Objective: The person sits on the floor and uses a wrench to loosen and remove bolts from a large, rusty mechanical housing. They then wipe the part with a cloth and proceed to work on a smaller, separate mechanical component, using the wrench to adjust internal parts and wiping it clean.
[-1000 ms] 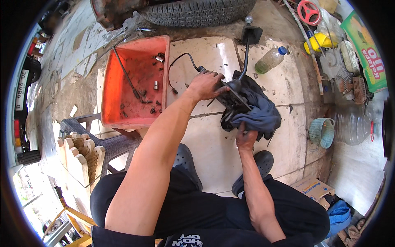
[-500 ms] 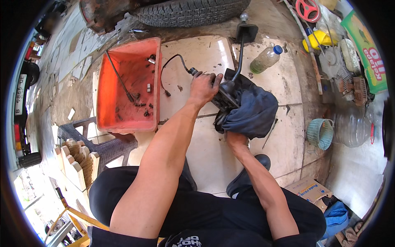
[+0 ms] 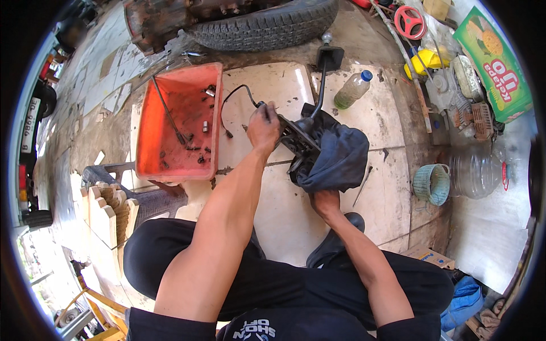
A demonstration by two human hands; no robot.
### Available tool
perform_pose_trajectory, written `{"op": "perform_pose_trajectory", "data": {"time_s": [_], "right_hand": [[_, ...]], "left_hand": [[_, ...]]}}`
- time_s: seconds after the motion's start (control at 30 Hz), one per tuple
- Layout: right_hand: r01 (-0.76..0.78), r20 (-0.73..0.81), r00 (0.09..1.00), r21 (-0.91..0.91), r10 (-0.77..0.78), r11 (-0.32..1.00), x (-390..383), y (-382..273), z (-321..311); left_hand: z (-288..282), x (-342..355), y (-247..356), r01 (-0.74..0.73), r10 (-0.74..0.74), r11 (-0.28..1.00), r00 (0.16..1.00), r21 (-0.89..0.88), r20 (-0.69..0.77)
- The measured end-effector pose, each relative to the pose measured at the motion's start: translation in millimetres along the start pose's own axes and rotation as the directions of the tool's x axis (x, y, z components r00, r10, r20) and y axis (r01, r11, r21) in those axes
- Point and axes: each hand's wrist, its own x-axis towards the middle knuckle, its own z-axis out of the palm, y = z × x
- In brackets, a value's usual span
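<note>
A gear shift lever assembly (image 3: 300,139) is between my hands, its black housing tilted and its long bent lever (image 3: 322,91) pointing away to a dark square plate (image 3: 330,55) and a round knob. My left hand (image 3: 264,126) is closed round the housing's left end, where a black cable (image 3: 238,88) with a connector runs out. A dark blue cloth (image 3: 338,159) drapes over the right side of the housing. My right hand (image 3: 326,203) is closed on the near edge of the cloth from below; its fingertips are hidden.
An orange tub (image 3: 177,125) with a rod and small metal parts stands left. A tyre (image 3: 267,28) lies at the far side. Right are a capped bottle (image 3: 352,91), a thin tool (image 3: 362,186), a small basket (image 3: 431,184) and a clear jug (image 3: 475,173). A grey plastic stool (image 3: 148,199) sits lower left.
My left hand has shifted slightly left along the housing's end, its fingers drawn in. The assembly and cloth sit a little further left in view, as the whole view has shifted too.
</note>
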Motion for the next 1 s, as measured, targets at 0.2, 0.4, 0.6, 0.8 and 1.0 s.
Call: {"op": "perform_pose_trajectory", "data": {"time_s": [0.2, 0.4, 0.6, 0.8, 1.0], "right_hand": [[-0.243, -0.054, 0.953, 0.444, 0.297, 0.862, -34.9, -13.3, -6.8], [-0.589, 0.369, 0.712, 0.778, 0.598, 0.22, -17.8, -31.8, -2.9], [-0.838, 0.906, 0.394, 0.284, 0.156, 0.465, 34.0, 3.1, -75.2], [-0.839, 0.721, 0.411, 0.06, 0.558, 0.54, 67.2, 88.5, -146.6], [-0.494, 0.081, 0.87, 0.161, 0.487, 0.854, 63.0, 39.4, -122.7]], "left_hand": [[0.1, -45.0, -71.2, 0.146, -0.166, 0.966, 0.983, 0.215, 0.076], [16.5, -76.6, -90.4, 0.153, -0.195, 0.971, 0.952, 0.183, 0.235], [33.9, -54.9, -132.0, 0.322, -0.277, 0.941, 0.91, -0.105, 0.31], [16.0, -72.2, -77.0, 0.192, -0.276, 0.957, 0.838, 0.219, 0.471], [16.1, -77.4, -107.2, 0.067, -0.55, 0.826, 0.316, 0.56, 0.773]]}}
